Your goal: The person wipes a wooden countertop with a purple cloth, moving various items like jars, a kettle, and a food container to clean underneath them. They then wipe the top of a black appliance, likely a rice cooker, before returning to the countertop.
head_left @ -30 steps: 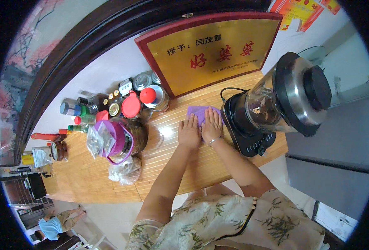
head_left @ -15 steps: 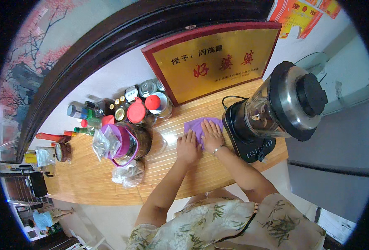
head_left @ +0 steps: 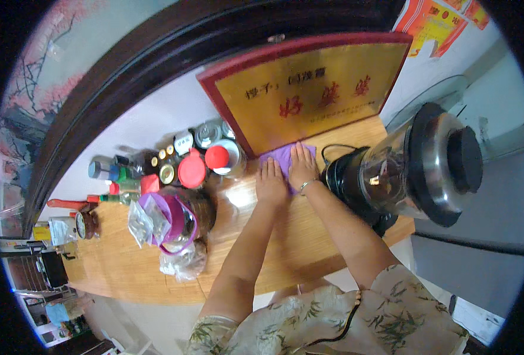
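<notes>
A purple cloth (head_left: 284, 157) lies spread on the wooden counter (head_left: 244, 248), right against the foot of a gold plaque (head_left: 309, 89) with a red frame. Flat on the cloth's left side rests my left hand (head_left: 271, 182), fingers stretched forward. My right hand (head_left: 301, 168), a bracelet at its wrist, presses on the cloth's right part with fingers extended. Neither hand is wrapped round anything. Close to the right of my right forearm stands a blender (head_left: 392, 165) with a black base and clear jug, its cable behind it.
To the left stand a large jar with a purple lid (head_left: 176, 222), a plastic bag (head_left: 185, 260), and several jars and bottles, among them a red-lidded jar (head_left: 192, 170). A grey appliance (head_left: 475, 254) is beyond the counter's right end. A person (head_left: 63, 310) is far off at lower left.
Both hands have slid forward with the purple cloth, away from me, up to the plaque's foot. The view has shifted slightly.
</notes>
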A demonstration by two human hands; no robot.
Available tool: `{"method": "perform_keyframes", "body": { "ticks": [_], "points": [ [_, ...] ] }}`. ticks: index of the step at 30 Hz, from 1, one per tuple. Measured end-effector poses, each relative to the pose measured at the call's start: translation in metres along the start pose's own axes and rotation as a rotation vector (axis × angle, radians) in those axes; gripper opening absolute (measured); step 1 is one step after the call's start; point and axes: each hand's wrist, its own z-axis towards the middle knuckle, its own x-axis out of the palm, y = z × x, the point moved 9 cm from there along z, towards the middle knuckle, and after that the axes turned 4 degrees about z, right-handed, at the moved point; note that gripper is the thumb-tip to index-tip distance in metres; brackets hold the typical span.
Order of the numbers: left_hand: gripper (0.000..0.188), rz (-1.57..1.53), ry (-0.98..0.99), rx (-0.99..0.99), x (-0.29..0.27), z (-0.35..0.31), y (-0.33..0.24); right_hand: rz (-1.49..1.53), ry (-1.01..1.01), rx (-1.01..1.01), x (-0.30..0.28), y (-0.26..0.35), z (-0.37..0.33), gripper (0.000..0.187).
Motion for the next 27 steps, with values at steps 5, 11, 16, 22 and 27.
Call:
{"method": "perform_keyframes", "body": {
  "ticks": [5,11,16,22,27],
  "points": [
    [0.068,-0.100,0.052,0.012,-0.002,-0.061,0.000,0.064,0.008,-0.017,0.012,-0.004,-0.076,0.068],
    [0.072,-0.021,-0.012,0.059,-0.012,-0.041,0.005,0.013,0.035,-0.062,0.011,0.007,-0.062,0.069],
    [0.072,-0.067,0.021,0.009,-0.020,-0.015,0.009,0.033,-0.012,-0.103,-0.004,0.014,-0.026,0.067],
    [0.079,-0.078,0.100,-0.040,-0.002,-0.139,0.014,0.051,0.099,-0.170,0.017,0.026,-0.138,0.067],
    [0.077,-0.092,0.107,-0.036,0.016,-0.236,0.010,0.027,0.219,-0.325,0.029,0.044,-0.212,0.067]
  ]
}}
